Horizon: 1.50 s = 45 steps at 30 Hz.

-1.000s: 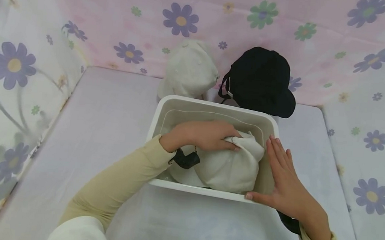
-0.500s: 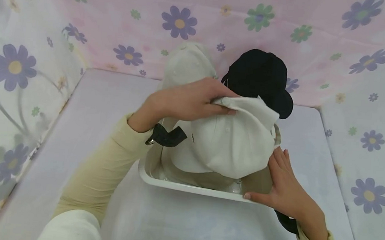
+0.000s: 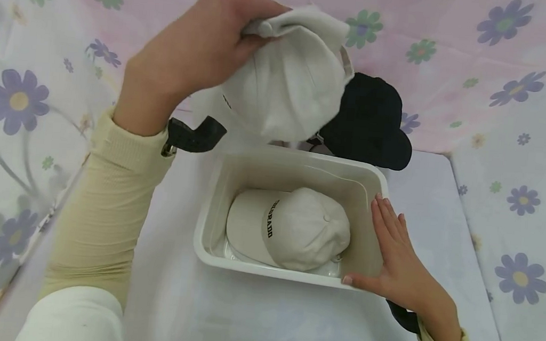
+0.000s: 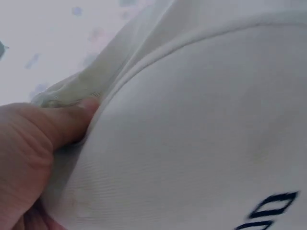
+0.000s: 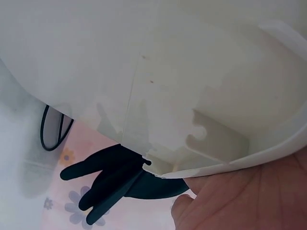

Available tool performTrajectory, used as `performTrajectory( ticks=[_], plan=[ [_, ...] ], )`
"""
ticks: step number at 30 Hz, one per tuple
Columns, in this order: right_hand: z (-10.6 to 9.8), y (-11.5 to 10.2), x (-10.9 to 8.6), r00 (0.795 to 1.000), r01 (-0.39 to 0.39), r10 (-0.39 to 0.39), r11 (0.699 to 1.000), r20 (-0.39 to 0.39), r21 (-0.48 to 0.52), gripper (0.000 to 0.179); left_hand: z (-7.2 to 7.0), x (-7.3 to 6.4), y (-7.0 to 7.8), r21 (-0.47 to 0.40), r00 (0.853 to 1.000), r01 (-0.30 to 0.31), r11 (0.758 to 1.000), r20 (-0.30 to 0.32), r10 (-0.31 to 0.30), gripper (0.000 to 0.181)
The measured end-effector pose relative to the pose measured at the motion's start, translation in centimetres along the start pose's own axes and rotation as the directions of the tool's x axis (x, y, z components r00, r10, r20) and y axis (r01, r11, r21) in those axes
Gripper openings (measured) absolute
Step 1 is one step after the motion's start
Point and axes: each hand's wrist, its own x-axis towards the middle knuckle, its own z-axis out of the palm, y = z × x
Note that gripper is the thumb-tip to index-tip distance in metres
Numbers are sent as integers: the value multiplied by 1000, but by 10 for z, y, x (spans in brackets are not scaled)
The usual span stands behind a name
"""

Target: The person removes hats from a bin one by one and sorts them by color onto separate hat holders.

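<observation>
High above the box, my left hand pinches a white baseball cap by its edge. In the left wrist view my thumb presses on the cap fabric, and part of its dark lettering shows at the lower right. Below, a second white cap marked COLORADO lies inside the off-white plastic box, brim to the left. My right hand rests on the box's right rim with straight fingers, thumb at the front corner. The right wrist view shows the underside of the box wall.
A black cap stands behind the box, against the pink flowered cloth. Another white cap behind the box is almost wholly hidden by the lifted one. Flowered cloth walls bound the table on both sides.
My left hand has lifted the white cap out of the box, up and to the left, uncovering the COLORADO cap underneath. The right hand stays on the rim.
</observation>
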Motion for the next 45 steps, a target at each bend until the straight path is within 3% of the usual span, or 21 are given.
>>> performTrajectory(
  ticks=[2,3,8,12,18,23,30,37,41,45],
  plan=[
    [1,0,0,1000,-8,8,1000,8,-5,137,-13,-5,18,23,997,81,996,-13,-81,27],
    [1,0,0,1000,-9,9,1000,13,-2,137,-15,-6,19,29,993,115,993,-15,-114,28],
    [3,0,2,1000,-3,3,1000,22,4,137,1,-11,-20,-15,971,238,971,-6,-238,29],
    [5,-1,3,1000,-4,3,1000,26,10,137,26,-19,-51,-74,962,272,959,13,-272,27],
    [4,-3,4,999,-12,11,1000,36,19,136,56,-30,-69,-189,945,326,926,50,-323,16],
    [3,-4,5,1000,-8,8,1000,31,-3,137,68,-31,-71,-241,948,318,917,79,-308,28],
    [2,-1,4,1000,8,-8,1000,13,-12,137,79,-30,-72,-162,954,268,950,184,-238,51],
    [2,-2,6,1000,-10,10,1000,19,-4,138,78,-24,-77,-160,953,280,946,162,-255,45],
    [3,-2,5,1000,-14,13,1000,26,5,137,77,-20,-79,-177,940,317,932,190,-283,44],
    [4,-2,5,1000,-4,3,1000,26,6,137,75,-21,-82,-148,908,382,912,247,-339,55]
  ],
)
